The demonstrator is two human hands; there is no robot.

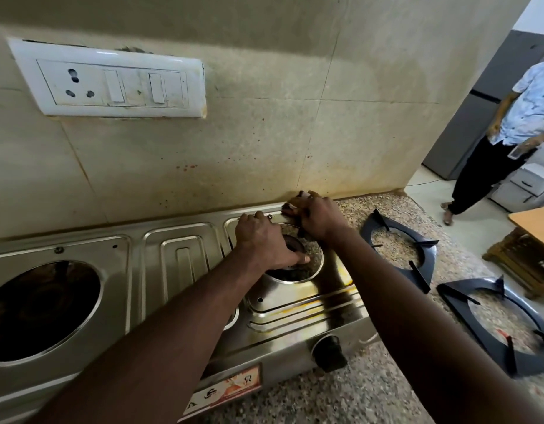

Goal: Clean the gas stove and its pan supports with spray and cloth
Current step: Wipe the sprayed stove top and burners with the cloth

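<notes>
Pressing on the stove's (179, 255) back right corner, a cloth (292, 206) is clutched in the right hand (319, 218). The left hand (261, 240) is laid by the burner hole (307, 270), fingers bent; any grip cannot be told. Pan supports (429, 255) are laid on the counter (371, 377), right of the stove.

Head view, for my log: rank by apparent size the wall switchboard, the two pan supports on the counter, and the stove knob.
1. switchboard
2. nearer pan support
3. farther pan support, though nearness to the camera may explain that gap
4. stove knob
</notes>
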